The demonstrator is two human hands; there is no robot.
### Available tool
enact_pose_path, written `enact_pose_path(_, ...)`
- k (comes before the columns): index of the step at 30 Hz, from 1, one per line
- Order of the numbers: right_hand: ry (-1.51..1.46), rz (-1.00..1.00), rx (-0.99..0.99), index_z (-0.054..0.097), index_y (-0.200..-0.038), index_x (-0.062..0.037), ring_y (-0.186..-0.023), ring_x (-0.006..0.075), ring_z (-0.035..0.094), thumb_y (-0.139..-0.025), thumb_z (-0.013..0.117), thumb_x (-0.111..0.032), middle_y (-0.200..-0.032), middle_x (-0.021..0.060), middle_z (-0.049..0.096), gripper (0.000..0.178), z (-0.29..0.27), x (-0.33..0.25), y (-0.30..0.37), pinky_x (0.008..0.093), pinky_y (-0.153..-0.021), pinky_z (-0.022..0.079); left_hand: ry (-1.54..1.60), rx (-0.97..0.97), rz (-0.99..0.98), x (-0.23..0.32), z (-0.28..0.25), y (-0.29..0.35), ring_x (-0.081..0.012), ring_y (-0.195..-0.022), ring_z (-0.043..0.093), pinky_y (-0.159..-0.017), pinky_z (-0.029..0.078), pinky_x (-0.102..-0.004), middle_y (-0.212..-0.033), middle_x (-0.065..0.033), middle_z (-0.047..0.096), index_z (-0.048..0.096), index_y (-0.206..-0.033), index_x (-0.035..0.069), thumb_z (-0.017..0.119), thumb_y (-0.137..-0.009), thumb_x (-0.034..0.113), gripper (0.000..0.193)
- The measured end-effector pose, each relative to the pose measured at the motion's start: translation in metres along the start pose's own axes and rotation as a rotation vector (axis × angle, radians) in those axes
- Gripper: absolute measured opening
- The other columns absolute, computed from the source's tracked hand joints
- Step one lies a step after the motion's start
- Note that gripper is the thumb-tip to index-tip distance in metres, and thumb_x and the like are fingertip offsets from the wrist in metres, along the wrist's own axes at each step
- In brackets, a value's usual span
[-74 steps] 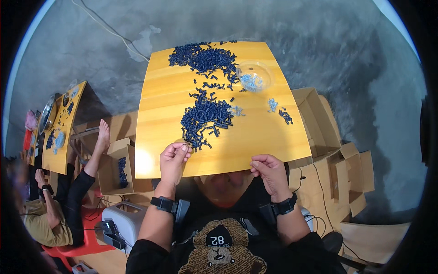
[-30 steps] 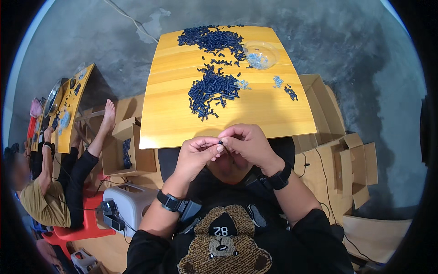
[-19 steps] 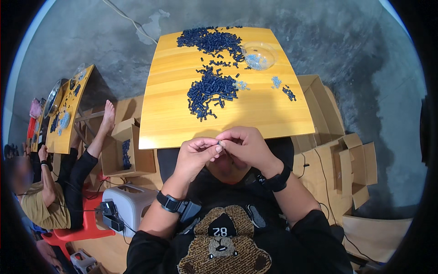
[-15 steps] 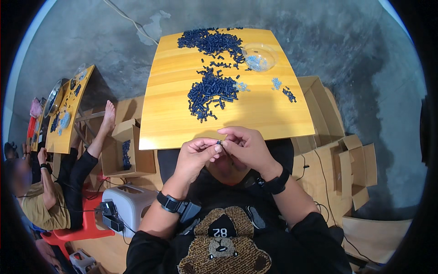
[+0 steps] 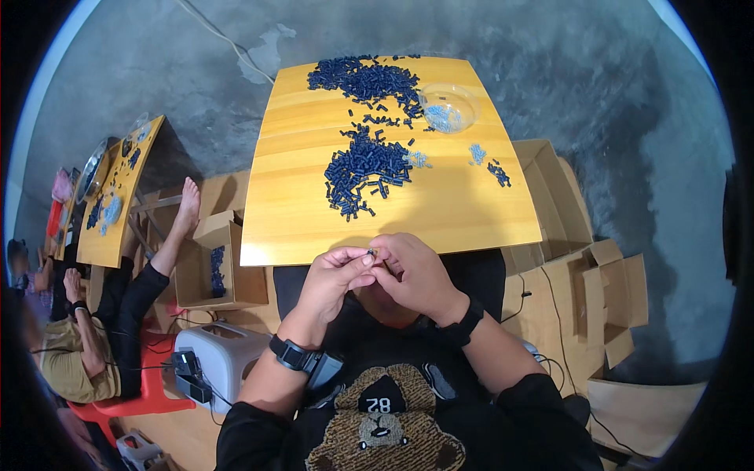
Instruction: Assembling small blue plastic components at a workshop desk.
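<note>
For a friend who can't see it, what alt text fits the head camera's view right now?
A person's bare left hand pinches a small dark piece beside the bare right hand, by the near edge of a yellow wooden table. On it lie two large heaps of small dark-blue cylinders and a clear round bowl holding pale-blue bits.

Table (image 5: 287, 204) carried two large dark heaps (image 5: 367, 163), one along the far edge; one small dark cluster (image 5: 499, 173) near the right edge; two loose pale piles (image 5: 477, 154); one bowl (image 5: 463, 116).
</note>
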State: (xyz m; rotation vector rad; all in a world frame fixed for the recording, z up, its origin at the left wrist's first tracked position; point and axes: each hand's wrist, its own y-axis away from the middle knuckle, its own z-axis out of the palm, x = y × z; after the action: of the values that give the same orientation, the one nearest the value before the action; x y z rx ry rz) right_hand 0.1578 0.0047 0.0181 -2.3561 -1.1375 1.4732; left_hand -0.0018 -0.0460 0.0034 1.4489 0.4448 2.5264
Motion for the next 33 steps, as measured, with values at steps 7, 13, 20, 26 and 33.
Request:
enact_pose_path(7, 0.048, 0.012, -0.018, 0.052, -0.091, -0.0049, -0.079, 0.0311, 0.054, -0.072, 0.062, -0.010, -0.080, 0.0127, 0.054, 0.022, 0.004, -0.002, -0.002, 0.0383, -0.068, 0.044, 0.043, 0.040, -0.026, 0.000, -0.001, 0.003, -0.0126, -0.078, 0.063, -0.069, 0.053, -0.0241, -0.091, -0.0076, 0.065, 0.062, -0.095, 0.003, 0.060, -0.084, 0.009, 0.012)
enact_pose_path(13, 0.087, 0.005, -0.043, 0.052, -0.086, -0.0037, -0.076, 0.0308, 0.053, -0.071, 0.062, -0.009, -0.077, 0.0123, 0.053, 0.018, 0.006, -0.005, -0.002, 0.0390, -0.065, 0.044, 0.045, 0.066, -0.061, -0.002, -0.003, 0.004, -0.0122, -0.079, 0.062, -0.069, 0.051, -0.0245, -0.089, -0.0058, 0.065, 0.064, -0.093, 0.004, 0.065, -0.081, 0.011, 0.014)
enact_pose_path(20, 0.110, -0.035, -0.110, 0.053, -0.083, -0.0035, -0.075, 0.0304, 0.053, -0.070, 0.061, -0.008, -0.075, 0.0118, 0.053, 0.016, 0.008, -0.005, -0.004, 0.0383, -0.063, 0.043, 0.054, 0.054, -0.068, -0.011, -0.010, 0.002, -0.0117, -0.079, 0.061, -0.070, 0.050, -0.0241, -0.088, -0.0051, 0.065, 0.065, -0.092, 0.004, 0.065, -0.082, 0.012, 0.013)
enact_pose_path(26, 0.077, 0.078, -0.101, 0.053, -0.080, -0.0035, -0.074, 0.0307, 0.053, -0.071, 0.061, -0.008, -0.076, 0.0115, 0.054, 0.012, 0.014, -0.005, -0.005, 0.0386, -0.064, 0.044, 0.108, 0.057, -0.068, -0.016, -0.016, -0.001, -0.0116, -0.078, 0.061, -0.069, 0.049, -0.0235, -0.088, -0.0045, 0.065, 0.065, -0.092, 0.004, 0.064, -0.083, 0.012, 0.012)
enact_pose_path(33, 0.094, 0.134, -0.259, 0.060, -0.084, -0.0027, -0.075, 0.0300, 0.056, -0.070, 0.062, -0.011, -0.079, 0.0130, 0.059, 0.016, 0.001, 0.022, -0.023, 0.0382, -0.068, 0.046, 0.121, 0.064, -0.088, -0.013, -0.024, -0.001, -0.0121, -0.077, 0.062, -0.070, 0.049, -0.0236, -0.088, -0.0058, 0.065, 0.063, -0.093, 0.004, 0.063, -0.084, 0.016, 0.015)
